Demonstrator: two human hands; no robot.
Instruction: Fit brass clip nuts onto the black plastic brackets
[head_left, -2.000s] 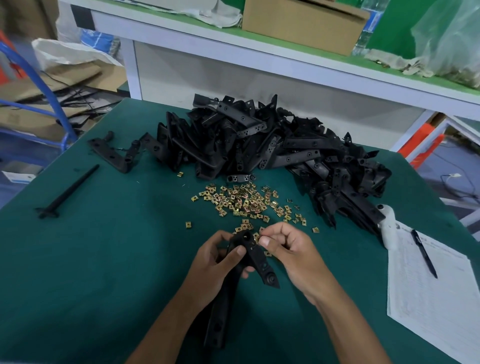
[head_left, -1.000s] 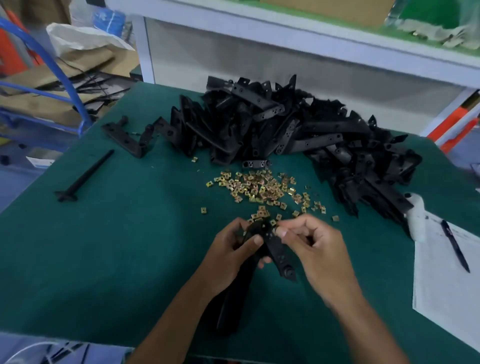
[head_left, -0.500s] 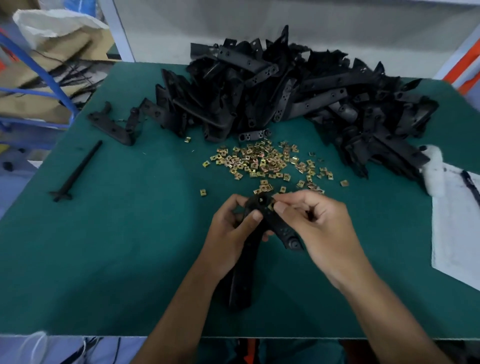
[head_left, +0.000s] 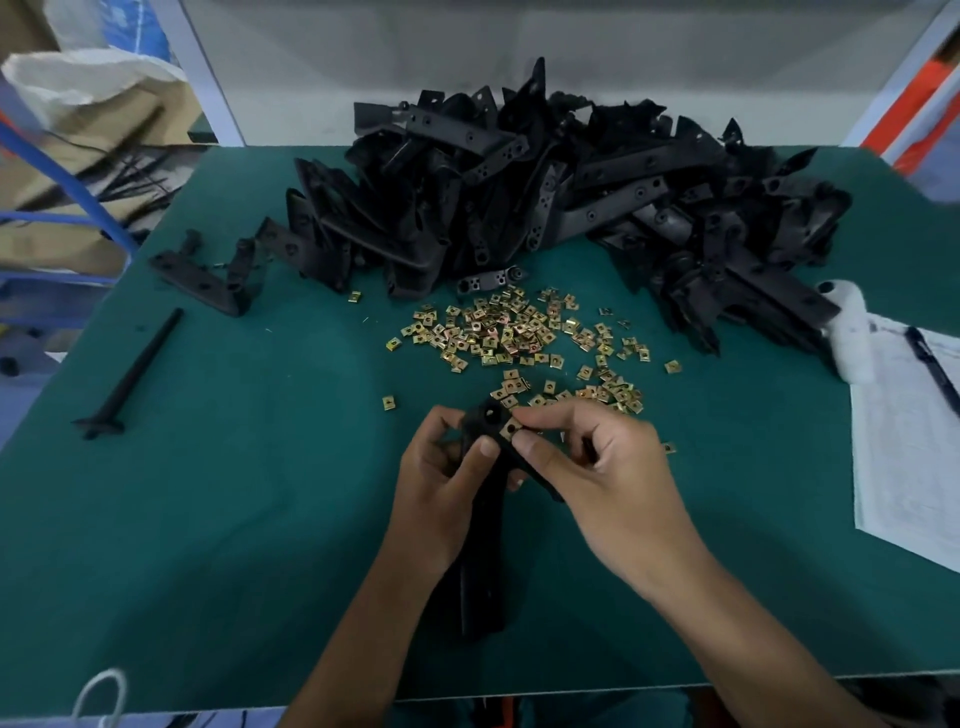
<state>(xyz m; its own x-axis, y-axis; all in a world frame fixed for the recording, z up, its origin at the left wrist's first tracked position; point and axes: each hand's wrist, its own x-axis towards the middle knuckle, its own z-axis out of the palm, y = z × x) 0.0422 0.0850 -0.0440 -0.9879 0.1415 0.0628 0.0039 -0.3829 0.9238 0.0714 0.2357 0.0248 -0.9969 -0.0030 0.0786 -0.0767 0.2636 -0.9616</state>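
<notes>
My left hand (head_left: 447, 483) grips a black plastic bracket (head_left: 483, 551) near its upper end, and the long arm of the bracket runs down toward the table's near edge. My right hand (head_left: 602, 473) pinches a brass clip nut (head_left: 510, 429) between thumb and forefinger, right against the bracket's top end. Just beyond the hands, loose brass clip nuts (head_left: 504, 332) lie scattered on the green table (head_left: 234, 467). A big heap of black brackets (head_left: 545, 192) fills the far side.
A separate bracket (head_left: 208, 275) and a black rod (head_left: 132, 376) lie at the left. At the right edge are paper sheets (head_left: 909, 447) with a pen (head_left: 932, 366) and a white cloth (head_left: 847, 332). Cardboard and a blue frame stand beyond the table's left side.
The camera has tilted downward and the hands sit nearer the table's front edge. Both hands keep their hold on the bracket, and the brass nut now shows at its top end.
</notes>
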